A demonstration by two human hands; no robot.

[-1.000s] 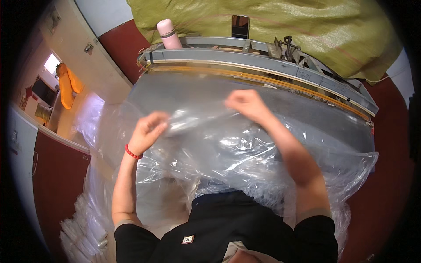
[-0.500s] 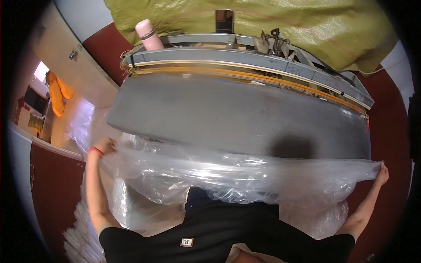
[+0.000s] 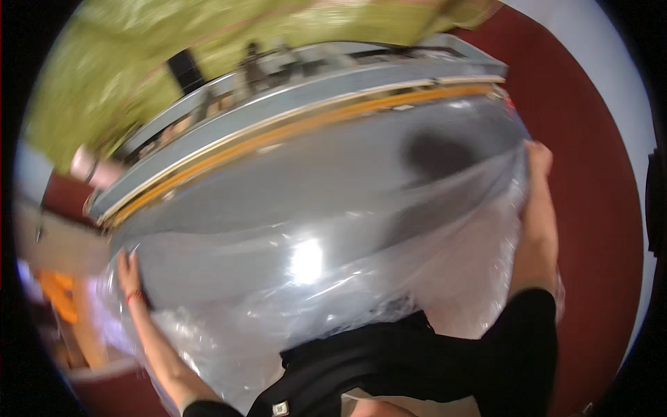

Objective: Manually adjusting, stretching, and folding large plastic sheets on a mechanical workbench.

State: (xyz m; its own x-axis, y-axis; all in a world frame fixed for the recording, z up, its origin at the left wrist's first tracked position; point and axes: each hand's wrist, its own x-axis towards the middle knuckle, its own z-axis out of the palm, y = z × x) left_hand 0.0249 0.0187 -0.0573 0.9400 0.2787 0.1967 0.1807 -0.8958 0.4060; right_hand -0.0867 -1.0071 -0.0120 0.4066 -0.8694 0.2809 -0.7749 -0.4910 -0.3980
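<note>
A large clear plastic sheet [image 3: 326,271] lies spread over a grey table [image 3: 313,174]. My left hand [image 3: 127,272] grips the sheet's left edge at the table's left end; a red band circles that wrist. My right hand [image 3: 538,163] holds the sheet's right edge at the table's far right corner. The sheet is stretched wide between both hands and hangs down toward my black shirt. The picture is tilted and blurred.
A grey and orange machine rail [image 3: 306,111] runs along the table's back edge, with a yellow-green cloth [image 3: 208,35] behind it. A pink cylinder [image 3: 87,167] stands at the back left. Red floor [image 3: 597,208] lies to the right.
My hands went from bunching the sheet at the table's middle to far apart, and now the stretched sheet has been carried forward over the table top. The view has tilted to the right.
</note>
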